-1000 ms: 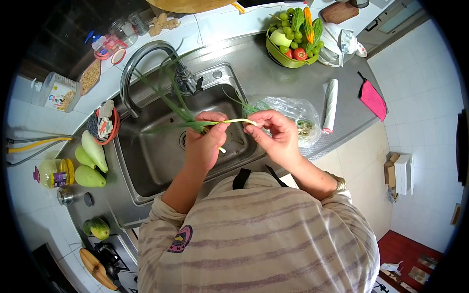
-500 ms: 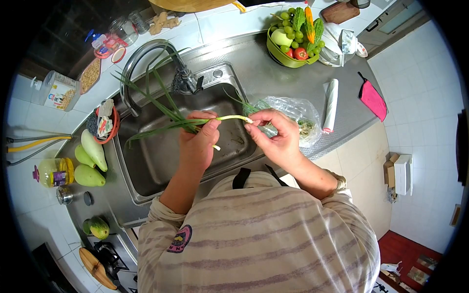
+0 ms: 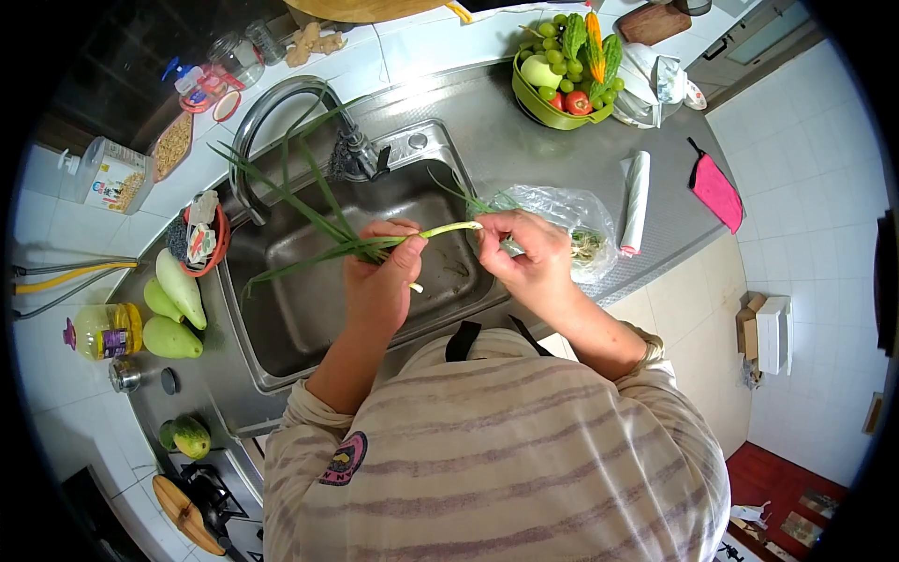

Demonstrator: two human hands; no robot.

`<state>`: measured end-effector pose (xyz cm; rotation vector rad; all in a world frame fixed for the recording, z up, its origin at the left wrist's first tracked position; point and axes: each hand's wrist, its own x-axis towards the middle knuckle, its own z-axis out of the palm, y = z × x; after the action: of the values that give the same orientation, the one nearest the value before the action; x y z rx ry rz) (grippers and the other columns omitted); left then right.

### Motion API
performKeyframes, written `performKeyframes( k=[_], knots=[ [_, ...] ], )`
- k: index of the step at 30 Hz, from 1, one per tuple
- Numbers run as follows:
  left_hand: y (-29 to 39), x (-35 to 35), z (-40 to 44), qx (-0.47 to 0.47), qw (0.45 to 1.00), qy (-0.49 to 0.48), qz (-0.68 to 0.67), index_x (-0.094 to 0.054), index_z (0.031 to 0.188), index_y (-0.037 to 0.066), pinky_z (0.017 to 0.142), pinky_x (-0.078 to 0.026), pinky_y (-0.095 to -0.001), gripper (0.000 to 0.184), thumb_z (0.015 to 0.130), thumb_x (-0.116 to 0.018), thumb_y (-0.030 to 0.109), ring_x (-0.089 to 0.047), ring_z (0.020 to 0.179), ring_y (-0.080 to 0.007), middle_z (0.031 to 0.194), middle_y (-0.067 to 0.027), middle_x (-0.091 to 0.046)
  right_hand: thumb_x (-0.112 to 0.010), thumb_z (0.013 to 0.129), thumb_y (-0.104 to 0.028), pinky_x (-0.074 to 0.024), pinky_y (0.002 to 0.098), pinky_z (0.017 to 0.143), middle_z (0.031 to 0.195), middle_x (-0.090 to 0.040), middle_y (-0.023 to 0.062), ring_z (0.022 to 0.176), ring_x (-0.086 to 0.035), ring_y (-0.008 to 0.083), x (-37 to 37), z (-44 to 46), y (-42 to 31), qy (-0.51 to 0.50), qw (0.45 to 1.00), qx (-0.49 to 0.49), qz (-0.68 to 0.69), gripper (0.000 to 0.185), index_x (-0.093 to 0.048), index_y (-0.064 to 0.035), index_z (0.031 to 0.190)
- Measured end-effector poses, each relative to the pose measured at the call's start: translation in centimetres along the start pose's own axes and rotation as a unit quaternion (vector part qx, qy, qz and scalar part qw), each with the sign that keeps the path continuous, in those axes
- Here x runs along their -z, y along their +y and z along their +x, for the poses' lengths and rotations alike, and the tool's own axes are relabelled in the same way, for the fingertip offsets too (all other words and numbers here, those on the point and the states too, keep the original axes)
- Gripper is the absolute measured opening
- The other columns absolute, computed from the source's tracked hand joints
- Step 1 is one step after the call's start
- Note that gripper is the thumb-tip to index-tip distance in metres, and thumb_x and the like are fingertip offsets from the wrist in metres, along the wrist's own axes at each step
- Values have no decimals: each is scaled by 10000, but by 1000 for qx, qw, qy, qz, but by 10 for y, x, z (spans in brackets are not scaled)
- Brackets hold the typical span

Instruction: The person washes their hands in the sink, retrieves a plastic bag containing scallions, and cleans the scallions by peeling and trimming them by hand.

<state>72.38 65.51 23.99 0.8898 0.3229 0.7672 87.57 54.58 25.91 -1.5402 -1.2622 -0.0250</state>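
Observation:
My left hand is closed around a few scallions above the sink. Their green leaves fan out to the left, towards the tap, and one short white end pokes out below my fist. A single pale stalk reaches across to the right. At its root tip my right hand is pinched, thumb against fingers; the tip itself is partly hidden. Behind that hand a clear plastic bag lies on the counter with more scallions in it.
A curved tap stands over the sink's far left side. A green basket of fruit and vegetables sits at the back. A white roll and a pink cloth lie to the right. Pale green gourds rest at the left.
The stalk between my hands has gone from bent to nearly straight. My right fingers have shifted slightly at its root tip and curled more. My left hand has barely moved.

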Motion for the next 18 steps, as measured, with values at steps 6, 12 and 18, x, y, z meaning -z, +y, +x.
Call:
performKeyframes(
  k=[6,12,18],
  knots=[
    [-4,0,3,14,998,58,-18,-582,905,15,461,-301,-205,94,833,-606,-39,-416,563,-54,956,-93,-572,-659,693,40,-497,323,539,727,-630,101,599,-616,248,0,-2,6,-29,999,35,-14,188,-623,-6,871],
    [-3,3,5,72,995,64,16,-564,918,32,466,-279,-194,49,877,-585,48,-372,543,-27,726,10,-511,-635,722,16,-482,296,490,694,-619,82,558,-606,206,0,-2,7,-37,997,58,-31,105,-618,-5,823],
    [7,-6,8,43,992,105,60,-566,910,37,442,-249,-185,44,879,-588,59,-323,490,-16,678,34,-484,-621,733,8,-496,358,558,723,-619,110,601,-604,289,3,-5,8,-66,996,57,-21,131,-610,-16,862]
  ],
)
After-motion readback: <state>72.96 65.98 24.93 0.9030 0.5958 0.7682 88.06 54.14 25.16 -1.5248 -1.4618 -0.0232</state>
